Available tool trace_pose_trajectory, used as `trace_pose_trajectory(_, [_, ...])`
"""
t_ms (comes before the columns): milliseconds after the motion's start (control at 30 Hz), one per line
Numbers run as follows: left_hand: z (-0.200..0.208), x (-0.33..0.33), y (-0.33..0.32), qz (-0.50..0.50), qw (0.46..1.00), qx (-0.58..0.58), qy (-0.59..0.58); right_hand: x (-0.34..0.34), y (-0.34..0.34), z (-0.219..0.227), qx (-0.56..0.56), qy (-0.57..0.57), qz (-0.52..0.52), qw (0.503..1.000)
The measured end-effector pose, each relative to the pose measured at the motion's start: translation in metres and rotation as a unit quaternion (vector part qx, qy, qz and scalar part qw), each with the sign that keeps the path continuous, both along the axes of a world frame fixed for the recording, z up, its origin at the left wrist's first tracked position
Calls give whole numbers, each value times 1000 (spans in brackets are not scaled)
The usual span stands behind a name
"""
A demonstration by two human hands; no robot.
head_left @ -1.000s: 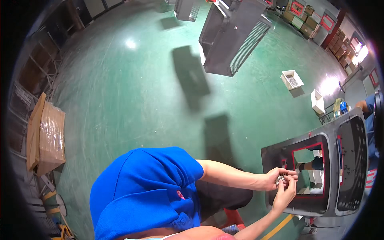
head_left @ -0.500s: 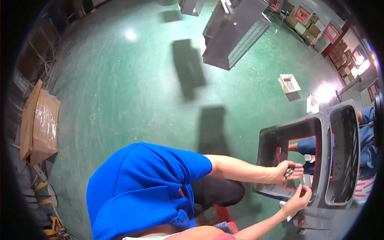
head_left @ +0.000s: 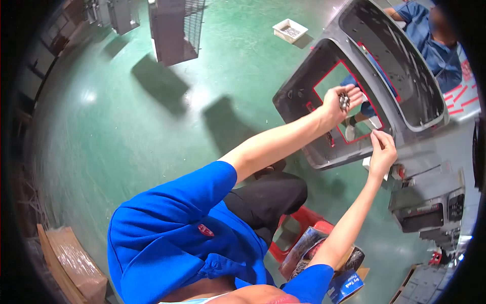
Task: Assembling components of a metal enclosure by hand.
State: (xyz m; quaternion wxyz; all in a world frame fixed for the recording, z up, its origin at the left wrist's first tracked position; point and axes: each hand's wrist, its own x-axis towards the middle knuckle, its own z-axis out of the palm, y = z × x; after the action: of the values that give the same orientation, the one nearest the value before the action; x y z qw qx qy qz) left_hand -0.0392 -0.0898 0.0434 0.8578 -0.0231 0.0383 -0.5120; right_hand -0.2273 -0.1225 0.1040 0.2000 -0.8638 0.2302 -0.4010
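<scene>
A small heap of metal fasteners (head_left: 344, 102) lies in the upturned, cupped palm of my left hand (head_left: 336, 107). That hand is over the large dark grey housing (head_left: 296, 109), in front of its red-edged rectangular opening. My right hand (head_left: 383, 152) is at the housing's near edge, just below the opening's lower right corner, with thumb and fingertips pinched together. Whatever the pinch holds, if anything, is too small to make out. The housing stands tilted, with a second long recess (head_left: 379, 55) on its far side.
Behind the housing is another person in blue (head_left: 430, 50). A white tray of small parts (head_left: 290, 31) sits on the green floor. Grey slatted cabinets (head_left: 177, 33) are farther back. Beside my knee are a red stool (head_left: 316, 218) and a blue box (head_left: 347, 286). Wrapped cardboard (head_left: 76, 263) stands at lower left.
The view has turned, so the housing appears higher and more tilted. My right hand, lately close to the left palm, is now farther from it, at the housing's edge. The fasteners remain in my left palm.
</scene>
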Motion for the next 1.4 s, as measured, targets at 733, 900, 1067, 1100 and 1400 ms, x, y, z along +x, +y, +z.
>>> trace_pose_trajectory(733, [36,-15,18,-42,998,-45,-12,23,-31,9,-171,-235,-198,936])
trace_pose_trajectory(900, [36,-14,14,-36,998,-58,-8,25,-41,5,-195,-233,-181,935])
trace_pose_trajectory(1067, [32,-11,8,-49,996,-77,5,29,-42,7,-242,-228,-173,927])
trace_pose_trajectory(1100, [31,-11,7,-56,995,-87,11,29,-40,9,-261,-217,-175,924])
trace_pose_trajectory(1400, [31,-13,2,-49,996,-70,22,29,-38,11,-349,-204,-136,905])
